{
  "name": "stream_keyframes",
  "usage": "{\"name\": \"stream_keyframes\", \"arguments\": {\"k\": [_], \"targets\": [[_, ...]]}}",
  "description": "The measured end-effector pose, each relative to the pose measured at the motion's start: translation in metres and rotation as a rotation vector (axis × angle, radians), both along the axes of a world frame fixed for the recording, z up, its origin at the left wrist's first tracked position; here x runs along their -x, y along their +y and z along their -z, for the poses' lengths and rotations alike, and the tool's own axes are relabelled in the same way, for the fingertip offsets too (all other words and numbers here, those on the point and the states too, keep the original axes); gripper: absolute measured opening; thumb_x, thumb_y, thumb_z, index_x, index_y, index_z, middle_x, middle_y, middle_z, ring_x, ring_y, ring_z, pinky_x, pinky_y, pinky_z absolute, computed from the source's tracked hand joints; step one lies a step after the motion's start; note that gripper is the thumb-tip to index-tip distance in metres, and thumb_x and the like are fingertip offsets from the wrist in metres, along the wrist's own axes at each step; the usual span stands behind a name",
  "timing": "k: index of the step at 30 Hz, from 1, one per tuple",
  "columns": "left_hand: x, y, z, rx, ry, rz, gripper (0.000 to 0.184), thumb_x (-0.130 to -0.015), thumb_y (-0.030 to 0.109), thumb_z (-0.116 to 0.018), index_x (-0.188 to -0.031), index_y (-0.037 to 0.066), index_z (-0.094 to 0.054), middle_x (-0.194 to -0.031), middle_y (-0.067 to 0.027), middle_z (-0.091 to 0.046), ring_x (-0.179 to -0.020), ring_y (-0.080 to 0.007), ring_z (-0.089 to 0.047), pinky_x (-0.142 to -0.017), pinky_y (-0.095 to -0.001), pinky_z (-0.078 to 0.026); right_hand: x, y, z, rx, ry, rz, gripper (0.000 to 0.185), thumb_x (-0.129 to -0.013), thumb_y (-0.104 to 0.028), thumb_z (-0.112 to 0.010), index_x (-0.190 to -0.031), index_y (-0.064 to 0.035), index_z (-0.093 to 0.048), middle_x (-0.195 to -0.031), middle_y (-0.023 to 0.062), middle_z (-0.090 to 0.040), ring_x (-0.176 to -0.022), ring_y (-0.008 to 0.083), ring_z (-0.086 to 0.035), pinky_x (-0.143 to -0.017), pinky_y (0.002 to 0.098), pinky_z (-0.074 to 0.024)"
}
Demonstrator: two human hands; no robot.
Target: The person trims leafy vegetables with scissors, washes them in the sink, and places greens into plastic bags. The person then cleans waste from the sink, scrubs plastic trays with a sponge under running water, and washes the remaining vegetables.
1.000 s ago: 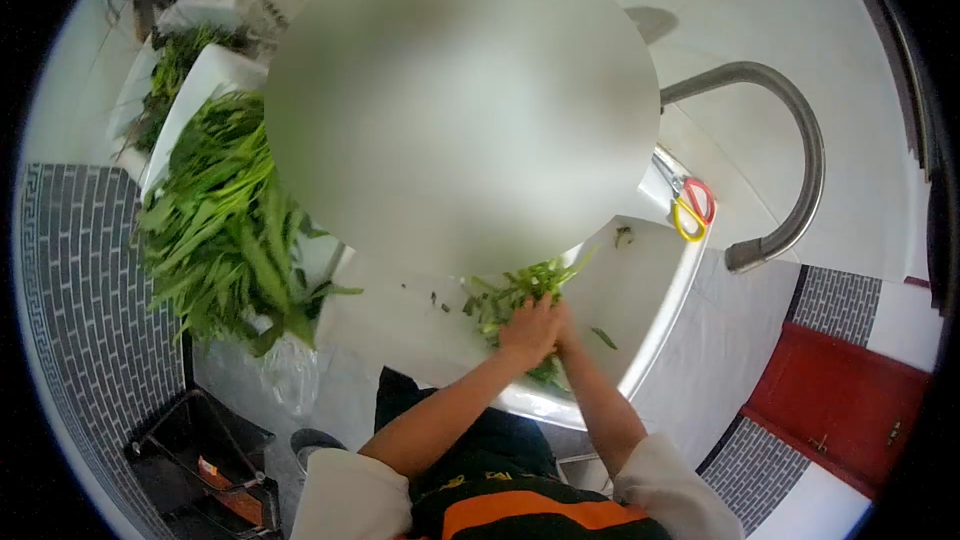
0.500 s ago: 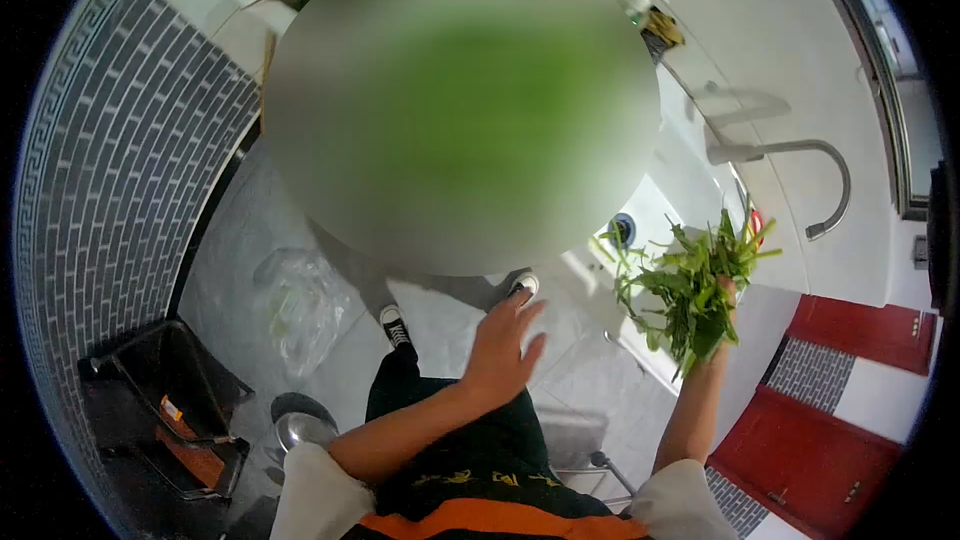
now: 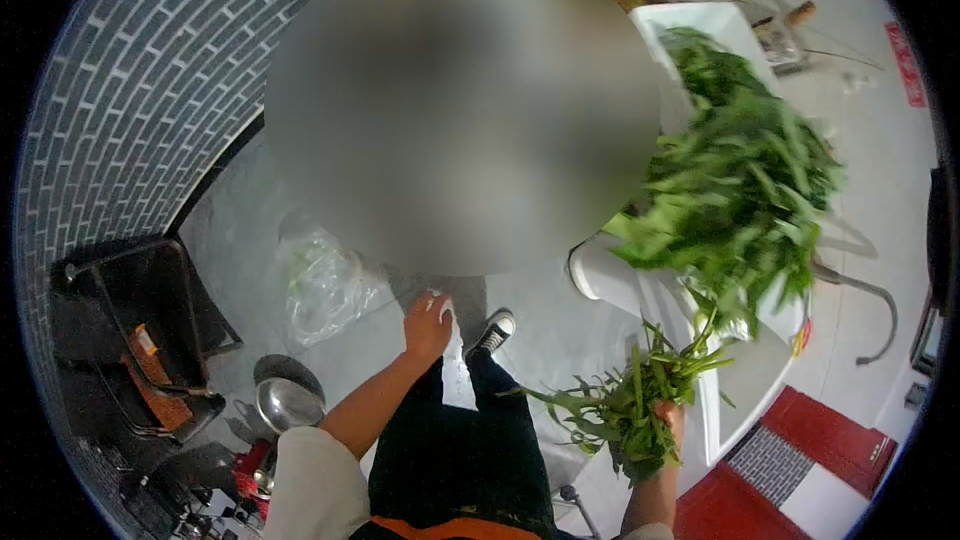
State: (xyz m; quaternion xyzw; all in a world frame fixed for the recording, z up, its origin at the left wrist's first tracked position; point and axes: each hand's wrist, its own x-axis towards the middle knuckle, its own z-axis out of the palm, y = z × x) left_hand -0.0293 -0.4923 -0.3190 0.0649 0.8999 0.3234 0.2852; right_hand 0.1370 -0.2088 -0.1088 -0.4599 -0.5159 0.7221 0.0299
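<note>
My right hand (image 3: 668, 414) is closed around the stems of a bunch of leafy greens (image 3: 635, 405), whose leaves and stalks stick out to both sides. The bunch is over the near end of the white sink (image 3: 712, 410). In front of my legs, my left hand (image 3: 428, 328) has its fingers curled on a thin white strip (image 3: 457, 375) that hangs down. Whether the strip is paper or cloth I cannot tell. A large heap of greens (image 3: 745, 180) lies over the sink to the right, partly smeared by motion. A round blur hides the middle of the view.
A gooseneck faucet (image 3: 887, 312) rises by the wall on the right. On the grey floor lie a clear plastic bag (image 3: 330, 290) and a metal bowl (image 3: 290, 406). A black folded chair or rack (image 3: 140, 285) stands on the left. Red cabinet doors (image 3: 800, 445) are at lower right.
My view has turned left. My left hand, empty before, now has the white strip in its fingers. My right hand still holds the greens, now lower in the view.
</note>
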Motion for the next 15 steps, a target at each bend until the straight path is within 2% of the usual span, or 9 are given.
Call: {"name": "stream_keyframes", "arguments": {"k": [1,2,3,4,5,9,11,15], "targets": [[0.006,0.002,0.026,0.077,-0.025,0.01,0.03,-0.076,0.018,-0.05,-0.107,0.015,-0.051,-0.117,-0.0175,-0.04,-0.104,-0.0332,-0.04,-0.085,-0.042,-0.034,0.006,-0.002,0.019,0.016,-0.005,-0.016,0.06,-0.063,-0.028,-0.062,-0.109,0.0027,-0.039,-0.089,0.0105,-0.051,-0.067,0.0163,-0.051,-0.056,0.0265,-0.0455],[0.004,0.0,0.067,0.061,-0.037,0.006,0.03,-0.076,0.018,-0.05,-0.107,0.015,-0.051,-0.117,-0.0175,-0.04,-0.104,-0.0332,-0.04,-0.085,-0.042,-0.034,0.013,-0.002,0.04,0.034,-0.011,-0.037,0.059,-0.063,-0.026,-0.062,-0.109,0.0027,-0.039,-0.089,0.0103,-0.051,-0.067,0.016,-0.051,-0.057,0.0264,-0.0452],[0.003,-0.001,0.117,0.168,-0.004,0.095,0.029,-0.077,0.021,-0.048,-0.106,0.016,-0.052,-0.118,-0.0175,-0.038,-0.106,-0.0328,-0.038,-0.085,-0.0453,-0.033,0.02,0.001,0.063,0.05,-0.009,-0.058,0.058,-0.063,-0.025,-0.061,-0.109,0.0028,-0.039,-0.089,0.0102,-0.051,-0.067,0.0157,-0.051,-0.057,0.0262,-0.0449],[0.017,0.012,0.137,0.266,0.044,0.183,0.028,-0.078,0.024,-0.046,-0.105,0.016,-0.053,-0.12,-0.0176,-0.036,-0.108,-0.0323,-0.037,-0.086,-0.0486,-0.031,0.029,0.004,0.087,0.06,0.002,-0.075,0.058,-0.063,-0.023,-0.061,-0.11,0.0028,-0.039,-0.089,0.01,-0.051,-0.066,0.0155,-0.051,-0.057,0.026,-0.0446],[0.026,0.022,0.156,0.353,-0.022,0.18,0.027,-0.079,0.029,-0.044,-0.102,0.019,-0.056,-0.126,-0.0161,-0.03,-0.116,-0.0314,-0.028,-0.088,-0.0532,-0.026,0.039,0.008,0.113,0.072,0.014,-0.094,0.057,-0.063,-0.022,-0.06,-0.11,0.0028,-0.039,-0.089,0.0098,-0.051,-0.066,0.0152,-0.05,-0.057,0.0259,-0.0443],[0.065,0.055,0.253,0.338,0.153,0.237,0.024,-0.079,0.027,-0.045,-0.097,0.019,-0.059,-0.132,-0.0121,-0.022,-0.122,-0.0302,-0.018,-0.092,-0.0527,-0.021,0.081,0.029,0.227,0.098,0.098,-0.149,0.055,-0.062,-0.016,-0.059,-0.11,0.0029,-0.039,-0.089,0.009,-0.052,-0.065,0.0141,-0.049,-0.057,0.0252,-0.0431],[0.085,0.071,0.298,0.242,0.311,0.194,0.02,-0.077,0.024,-0.048,-0.091,0.02,-0.062,-0.136,-0.0076,-0.013,-0.125,-0.0283,-0.01,-0.093,-0.0531,-0.017,0.101,0.035,0.283,0.107,0.143,-0.16,0.055,-0.062,-0.013,-0.058,-0.111,0.0029,-0.039,-0.089,0.0087,-0.052,-0.064,0.0136,-0.049,-0.057,0.0249,-0.0425],[0.141,0.108,0.391,0.276,0.529,0.328,0.017,-0.075,0.021,-0.051,-0.087,0.021,-0.063,-0.137,-0.0054,-0.009,-0.126,-0.0245,-0.01,-0.094,-0.0514,-0.017,0.137,0.039,0.384,0.127,0.243,-0.175,0.054,-0.061,-0.007,-0.056,-0.111,0.003,-0.039,-0.088,0.0079,-0.052,-0.063,0.0125,-0.048,-0.058,0.0242,-0.0413]]}}
